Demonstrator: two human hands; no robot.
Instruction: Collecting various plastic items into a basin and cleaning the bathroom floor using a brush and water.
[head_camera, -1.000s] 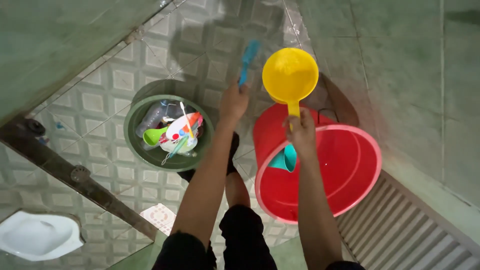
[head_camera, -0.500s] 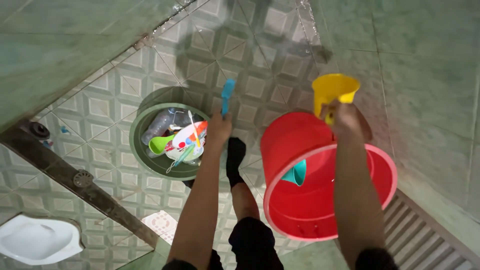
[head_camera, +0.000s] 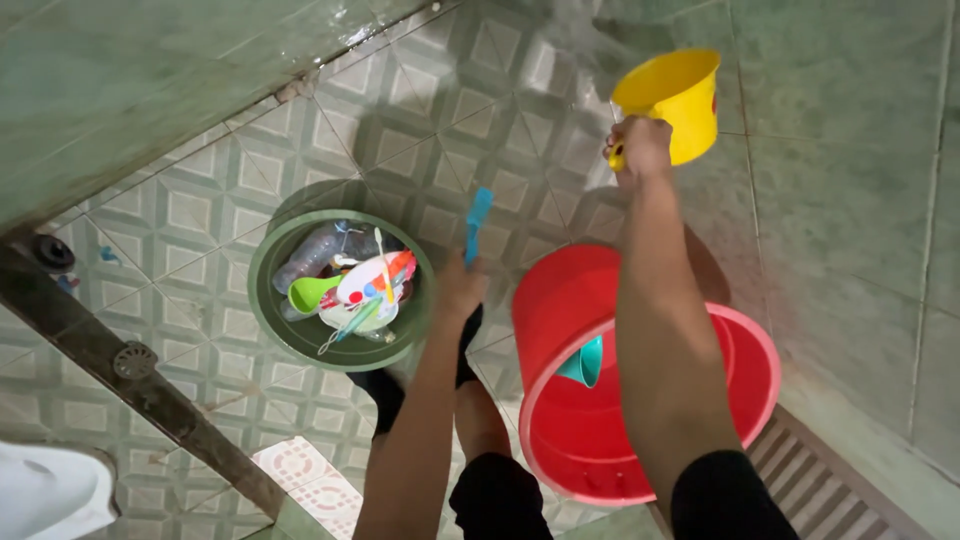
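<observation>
Scoop up now: right hand (head_camera: 642, 147) clenches the yellow dipper (head_camera: 675, 100), lifted high from the red bucket (head_camera: 745, 340) below; left hand (head_camera: 462, 285) grips a blue brush (head_camera: 477, 222) beside the green basin (head_camera: 270, 320).

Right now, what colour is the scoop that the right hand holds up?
Yellow. The scoop in the right hand shows best in the head view.

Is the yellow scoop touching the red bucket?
Apart. The head view shows the right hand holding the yellow scoop up by the wall, with bare tiles showing between it and the red bucket below.
</observation>
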